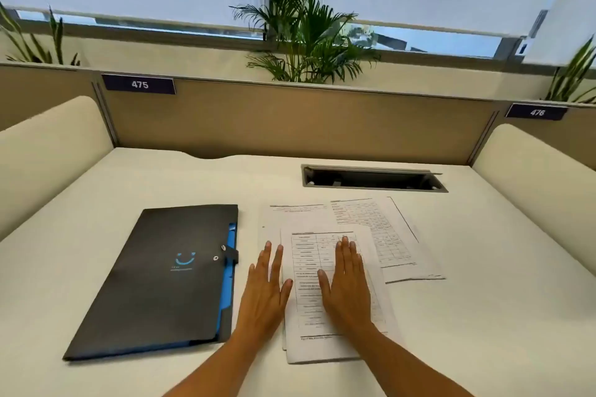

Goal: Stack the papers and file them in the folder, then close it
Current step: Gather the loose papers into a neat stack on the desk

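Both hands lie flat, palm down, on a pale surface [451, 316]. The left hand [264, 293] rests mostly on the bare top, its fingers [275, 263] straight and spread, gripping nothing; its thumb touches the left edge of the nearest paper [309, 296]. The right hand [348, 287] presses on the middle of that same paper, fingers straight and close together, holding nothing. This near sheet overlaps another under it at the bottom edge. Two more sheets lie behind: one [300, 216] partly covered by the near paper, and one [393, 235] to the right, slanted and overlapped on its left. The dark folder [161, 280] lies closed just left of the left hand, strap snapped over its blue edge. Behind the papers is an open cable slot [371, 179]. A tan partition [290, 119] with number plates 475 [139, 84] and 476 [537, 112] walls the back, with a palm plant [300, 26] beyond.
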Action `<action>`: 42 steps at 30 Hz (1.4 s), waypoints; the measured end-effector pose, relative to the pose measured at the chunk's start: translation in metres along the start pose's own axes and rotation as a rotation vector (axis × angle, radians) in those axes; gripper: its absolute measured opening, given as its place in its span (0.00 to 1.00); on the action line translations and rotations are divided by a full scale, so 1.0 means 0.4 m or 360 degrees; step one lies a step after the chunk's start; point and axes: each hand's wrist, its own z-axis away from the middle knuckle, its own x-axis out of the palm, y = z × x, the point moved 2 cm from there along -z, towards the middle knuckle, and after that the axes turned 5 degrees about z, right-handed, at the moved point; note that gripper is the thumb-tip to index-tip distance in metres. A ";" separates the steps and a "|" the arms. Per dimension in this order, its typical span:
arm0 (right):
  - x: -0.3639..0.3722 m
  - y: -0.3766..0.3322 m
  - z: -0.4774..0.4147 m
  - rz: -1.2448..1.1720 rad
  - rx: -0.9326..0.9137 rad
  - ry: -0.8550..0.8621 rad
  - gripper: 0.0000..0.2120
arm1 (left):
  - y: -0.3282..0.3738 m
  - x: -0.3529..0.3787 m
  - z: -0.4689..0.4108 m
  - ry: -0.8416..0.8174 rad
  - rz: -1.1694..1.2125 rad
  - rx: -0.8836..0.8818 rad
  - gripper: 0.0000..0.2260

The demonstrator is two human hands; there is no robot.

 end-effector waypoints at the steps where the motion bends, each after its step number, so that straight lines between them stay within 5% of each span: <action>1: 0.004 0.009 0.010 0.0004 0.0056 -0.0053 0.35 | -0.002 0.007 0.007 -0.0020 0.0043 -0.0045 0.31; 12: 0.035 0.029 0.018 0.0016 0.0199 -0.0315 0.35 | -0.018 0.047 0.006 0.0019 -0.0016 -0.0332 0.51; 18: -0.049 0.058 0.013 -0.0262 0.0742 0.0012 0.33 | -0.015 0.037 0.006 0.0079 0.0158 -0.0399 0.36; 23: -0.108 0.104 0.006 -0.0293 0.1330 -0.0092 0.30 | -0.017 0.031 0.003 0.0200 0.0379 -0.0461 0.28; 28: -0.127 0.111 -0.018 -0.0434 0.1323 -0.0385 0.20 | -0.008 0.014 -0.012 0.0327 0.0727 -0.0615 0.31; 32: -0.136 0.079 -0.061 -0.0569 0.1172 -0.0308 0.15 | 0.004 -0.005 -0.043 0.0417 0.0829 -0.0632 0.07; 42: -0.069 0.023 -0.232 -0.0633 0.1054 -0.0220 0.15 | 0.010 -0.022 -0.154 0.0398 0.0860 -0.0849 0.11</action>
